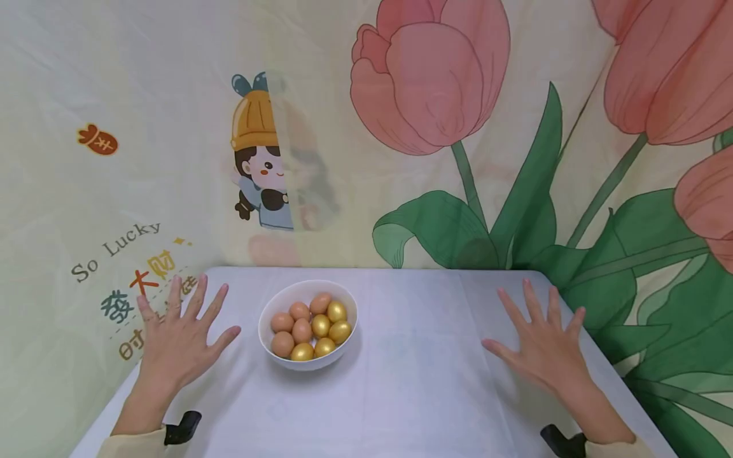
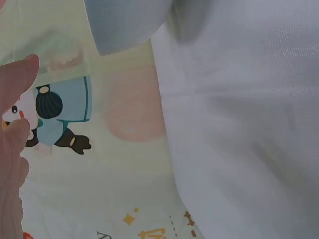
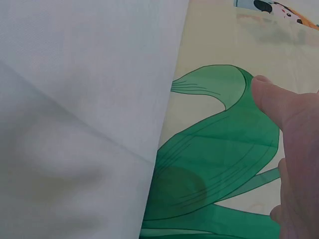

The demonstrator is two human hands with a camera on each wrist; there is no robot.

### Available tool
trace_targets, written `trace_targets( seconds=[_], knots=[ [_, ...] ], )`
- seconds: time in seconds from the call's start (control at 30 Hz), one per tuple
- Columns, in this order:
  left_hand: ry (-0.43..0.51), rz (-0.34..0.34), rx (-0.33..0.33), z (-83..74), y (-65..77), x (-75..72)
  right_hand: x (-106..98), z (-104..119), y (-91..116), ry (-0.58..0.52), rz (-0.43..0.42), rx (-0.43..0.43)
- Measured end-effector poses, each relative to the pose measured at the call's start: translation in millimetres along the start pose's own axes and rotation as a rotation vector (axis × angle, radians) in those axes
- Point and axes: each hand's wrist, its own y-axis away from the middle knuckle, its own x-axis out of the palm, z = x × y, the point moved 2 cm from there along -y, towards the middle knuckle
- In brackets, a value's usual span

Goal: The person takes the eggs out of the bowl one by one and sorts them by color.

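Observation:
A white bowl stands on the table, left of the middle. Brown eggs fill its left and back part, and shiny gold eggs lie along its right and front. My left hand is held to the left of the bowl, fingers spread and holding nothing. Well to the right, my right hand also has its fingers spread, with nothing in it. Neither hand touches the bowl. In the left wrist view the bowl's side shows at the top, its contents hidden.
A white cloth covers the table. Behind it hangs a backdrop with printed pink tulips, green leaves and a cartoon figure. Black straps sit at both wrists.

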Motion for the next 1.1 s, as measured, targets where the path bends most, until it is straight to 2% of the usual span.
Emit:
trace_targets(
  seconds=[0.43, 0.7, 0.9, 1.1],
  knots=[
    [0.007, 0.01, 0.008, -5.3, -2.9, -1.2, -13, 32, -24, -0.042, -0.054, -0.054],
    [0.032, 0.014, 0.038, -7.8, -4.5, 7.6, -14, 54, -37, -0.106, -0.007, -0.047],
    [0.089, 0.015, 0.06, -13.4, -4.6, 13.1, -10, 70, -47, -0.167, 0.043, -0.052],
    [0.15, 0.024, 0.064, -21.9, -4.9, 16.4, -7, 89, -56, -0.229, 0.045, -0.076]
  ],
)
